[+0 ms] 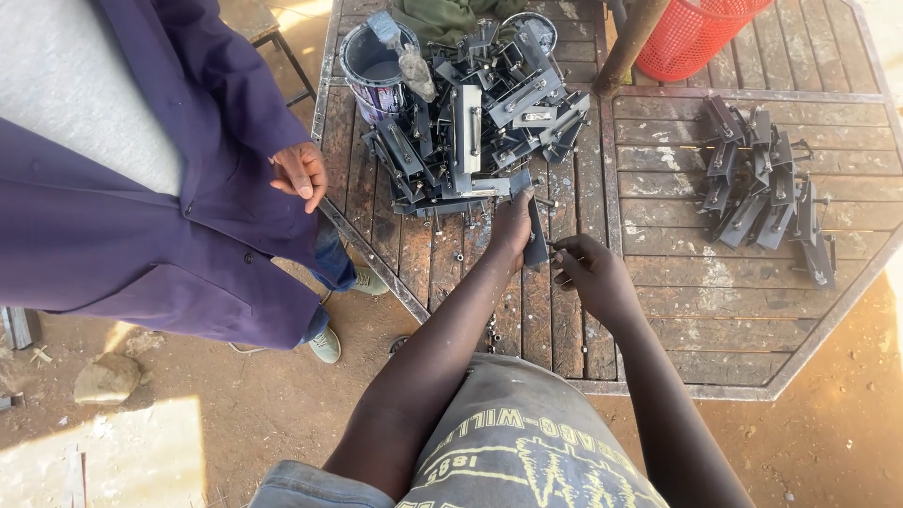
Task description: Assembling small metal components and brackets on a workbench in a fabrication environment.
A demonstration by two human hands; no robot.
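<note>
On the slatted table [658, 310] in front of you, both your hands work at one dark metal bracket [536, 235]. Your left hand [513, 226] reaches forward to the near edge of the big pile of brackets [480, 122], its fingers closed around the upper end of that bracket, which stands nearly upright and tilts a little toward you. Your right hand [593, 277] sits just beside it, lower and to the right, fingers pinched together at the bracket's lower edge; whether they grip a small bolt there is too small to tell.

Behind the pile stands a dented metal can [376, 61] with a plastic bottle [409, 61] leaning out of it. A second, smaller group of brackets [767, 193] lies well apart on the right part of the table, laid out more flatly. A red mesh basket [696, 33] stands at the far edge, next to a rusty post [625, 42] that rises through the table. Loose bolts [461, 254] lie scattered on the slats near your left forearm.

To your left another person in a purple coat [141, 245] stands against the table's edge, one hand [301, 174] hanging loosely curled beside the rim, touching nothing. The ground around is bare reddish dirt [235, 414].
</note>
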